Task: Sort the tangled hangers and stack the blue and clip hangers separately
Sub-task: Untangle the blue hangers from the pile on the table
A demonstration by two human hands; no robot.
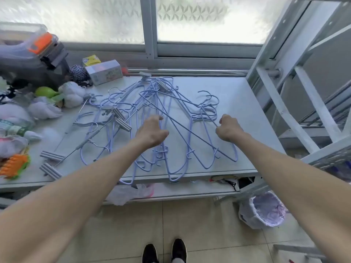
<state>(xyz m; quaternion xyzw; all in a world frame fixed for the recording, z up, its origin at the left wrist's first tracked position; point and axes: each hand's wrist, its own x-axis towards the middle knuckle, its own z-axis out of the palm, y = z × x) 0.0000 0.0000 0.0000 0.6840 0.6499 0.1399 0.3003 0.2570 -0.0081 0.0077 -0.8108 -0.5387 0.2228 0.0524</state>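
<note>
This looks like a home laundry corner: tangled blue wire hangers (171, 103) lie on a pale grey surface (241, 111) under a frosted sliding window (209, 19), beside a white metal rack (283, 109), above a beige tiled floor (199, 234) and a bag-lined waste bin (266, 209).

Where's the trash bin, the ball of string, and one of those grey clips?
trash bin (245, 214): head view, on its bag-covered outer wall.
ball of string (79, 72): head view, on the middle of the ball.
grey clip (50, 156): head view, on the middle of its ribbed body.
</note>
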